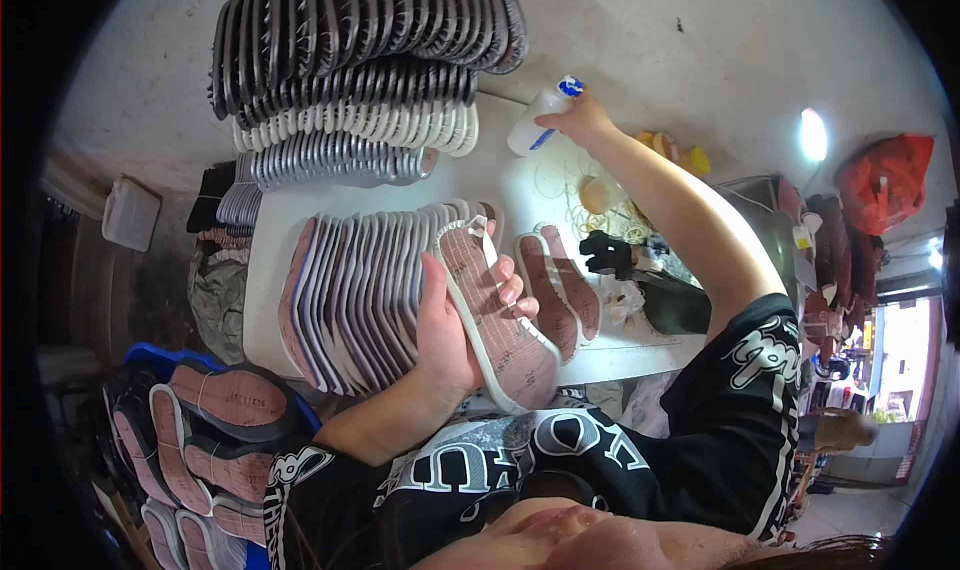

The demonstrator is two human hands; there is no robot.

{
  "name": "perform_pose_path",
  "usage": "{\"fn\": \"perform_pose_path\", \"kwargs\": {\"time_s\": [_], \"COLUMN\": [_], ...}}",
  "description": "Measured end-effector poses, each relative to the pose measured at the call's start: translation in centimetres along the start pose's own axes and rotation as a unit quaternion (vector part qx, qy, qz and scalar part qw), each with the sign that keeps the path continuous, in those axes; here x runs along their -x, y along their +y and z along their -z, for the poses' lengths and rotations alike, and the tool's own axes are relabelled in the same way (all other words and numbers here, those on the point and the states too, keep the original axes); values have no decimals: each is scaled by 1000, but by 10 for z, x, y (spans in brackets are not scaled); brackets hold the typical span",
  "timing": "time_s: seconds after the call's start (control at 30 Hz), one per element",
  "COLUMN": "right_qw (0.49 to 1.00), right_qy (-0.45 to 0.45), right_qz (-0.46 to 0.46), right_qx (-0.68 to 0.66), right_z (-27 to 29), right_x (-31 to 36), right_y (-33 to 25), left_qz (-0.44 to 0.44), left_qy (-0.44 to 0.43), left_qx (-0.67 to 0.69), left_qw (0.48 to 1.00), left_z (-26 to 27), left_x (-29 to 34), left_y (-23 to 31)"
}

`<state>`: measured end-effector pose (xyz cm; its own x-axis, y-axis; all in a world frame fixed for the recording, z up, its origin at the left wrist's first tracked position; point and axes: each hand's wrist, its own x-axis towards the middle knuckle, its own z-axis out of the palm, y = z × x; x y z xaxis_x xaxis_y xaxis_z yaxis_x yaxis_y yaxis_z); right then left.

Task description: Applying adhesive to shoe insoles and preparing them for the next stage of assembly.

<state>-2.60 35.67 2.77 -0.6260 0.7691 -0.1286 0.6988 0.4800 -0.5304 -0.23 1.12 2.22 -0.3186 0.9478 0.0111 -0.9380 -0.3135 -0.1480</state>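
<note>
From where I stand: one sole (490, 320), brownish pink face, pale rim, is held up slantwise in front of the person's chest, over the near part of the white table (470, 187). The left hand (447, 335) has it, fingers curled around from behind, thumb along the left edge, fingertips lapping over the right edge.

The right hand (583, 118) reaches far out across the table, fingers closed around a white bottle (540, 118) near its blue top. Bottle is tilted; can't tell whether its base touches the table.

Just left of the held sole, a long row of soles (365, 300) stands on edge, packed tight. Just right of it, two loose soles (546, 292) lie side by side, faces up. Past those, a black object (608, 257), kind unclear, and a tangle of thin pale loops near a yellowish round thing (600, 195).

Far side, left: stacked rows, black soles (360, 30) on top, white soles (360, 125) lower, silver-grey soles (340, 160) beneath. Lower left, below table level, a blue crate (160, 353) with more soles (230, 400). Far right, a red bag (887, 182).
</note>
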Motion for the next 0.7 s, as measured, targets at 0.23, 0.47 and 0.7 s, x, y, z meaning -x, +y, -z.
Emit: {"fn": "perform_pose_path", "kwargs": {"time_s": [0.23,0.47,0.7], "right_qw": [994,968,947], "right_qy": [-77,-244,-149], "right_qz": [-63,-21,216], "right_qx": [51,-57,-184], "right_z": [3,28,49], "right_x": [12,186,284], "right_y": [-33,-96,-56], "left_qz": [-58,-61,43], "left_qy": [62,103,-35], "left_qx": [104,40,-152], "left_qw": [991,992,987], "left_z": [11,5,-7], "left_x": [2,8,17], "left_y": [8,-3,-39]}}
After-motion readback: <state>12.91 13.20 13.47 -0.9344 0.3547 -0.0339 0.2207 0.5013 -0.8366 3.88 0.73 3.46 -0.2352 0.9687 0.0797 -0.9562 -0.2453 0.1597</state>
